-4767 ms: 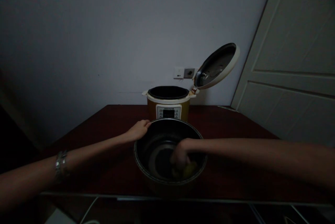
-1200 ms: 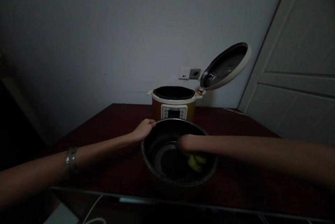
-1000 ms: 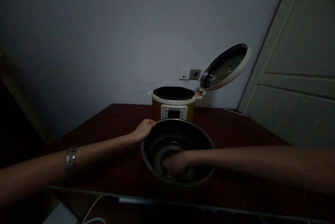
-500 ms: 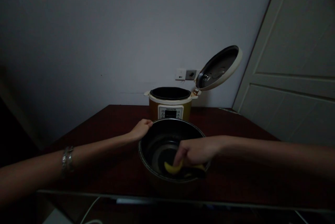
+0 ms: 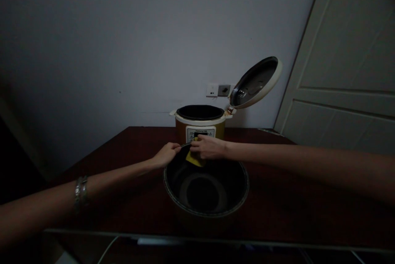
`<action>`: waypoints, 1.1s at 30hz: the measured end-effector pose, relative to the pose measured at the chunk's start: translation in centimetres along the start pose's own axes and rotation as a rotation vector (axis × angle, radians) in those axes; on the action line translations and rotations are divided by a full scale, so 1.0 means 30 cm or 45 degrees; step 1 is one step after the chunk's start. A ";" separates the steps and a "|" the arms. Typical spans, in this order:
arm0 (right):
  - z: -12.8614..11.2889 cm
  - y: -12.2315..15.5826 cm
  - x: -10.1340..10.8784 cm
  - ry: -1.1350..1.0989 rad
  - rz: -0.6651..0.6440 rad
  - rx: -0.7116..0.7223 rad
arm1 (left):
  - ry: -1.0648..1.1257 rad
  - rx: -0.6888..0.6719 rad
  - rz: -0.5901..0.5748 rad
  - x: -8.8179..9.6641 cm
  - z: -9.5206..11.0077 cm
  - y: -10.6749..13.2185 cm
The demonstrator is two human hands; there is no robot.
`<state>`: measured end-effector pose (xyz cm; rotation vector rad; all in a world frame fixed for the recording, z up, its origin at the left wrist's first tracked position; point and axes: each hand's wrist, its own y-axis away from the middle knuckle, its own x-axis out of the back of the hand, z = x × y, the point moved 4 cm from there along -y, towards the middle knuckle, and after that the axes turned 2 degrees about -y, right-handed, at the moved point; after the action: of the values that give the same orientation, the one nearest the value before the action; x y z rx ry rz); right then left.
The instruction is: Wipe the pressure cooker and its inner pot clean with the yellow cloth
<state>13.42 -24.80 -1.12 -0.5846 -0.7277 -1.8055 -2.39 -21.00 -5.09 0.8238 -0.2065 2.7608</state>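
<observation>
A dark inner pot (image 5: 206,210) stands on the table near its front edge, its inside facing up towards me. My left hand (image 5: 167,154) pinches the pot's rim at the far left. A yellow cloth (image 5: 195,159) is gripped in my right hand (image 5: 208,147) at the far rim, part of it hanging inside the pot. The fingers of that hand are bent over the rim, and they hide some of the cloth. Just behind the pot stands a rice cooker (image 5: 200,123), its lid (image 5: 256,83) raised to the right; my right hand overlaps its control panel in view.
The dark red table (image 5: 135,140) meets a pale wall (image 5: 123,42) at the back. Wall sockets (image 5: 217,90) sit behind the cooker. A light panelled door (image 5: 342,91) is at the right. Beneath the table edge, a white cable (image 5: 107,248) hangs.
My right hand has moved with the yellow cloth from the near right part of the pot to its far rim. My left hand keeps its grip on the rim.
</observation>
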 end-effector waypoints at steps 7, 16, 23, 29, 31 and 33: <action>-0.093 0.104 -0.001 -0.780 -0.965 -0.410 | 0.145 0.115 0.026 -0.011 0.001 0.018; -0.211 -0.194 0.040 -1.363 -0.242 -0.350 | 0.225 0.104 0.063 -0.010 -0.021 0.005; -0.032 -0.066 -0.014 -0.537 -0.011 -0.710 | 0.169 0.097 0.017 -0.009 -0.015 0.000; -0.081 0.088 0.020 -0.552 -0.582 -0.740 | 0.206 0.139 0.001 -0.014 0.007 0.018; -0.154 0.086 0.019 -0.810 -0.824 -0.536 | 0.242 0.155 0.011 -0.015 0.012 0.020; -0.240 0.057 0.023 -1.165 -1.031 -0.240 | 0.271 0.174 0.022 -0.018 0.013 0.021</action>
<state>14.47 -30.85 -5.31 -1.4351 -1.5805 -2.3305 -1.93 -21.79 -5.10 0.5539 0.0149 2.8777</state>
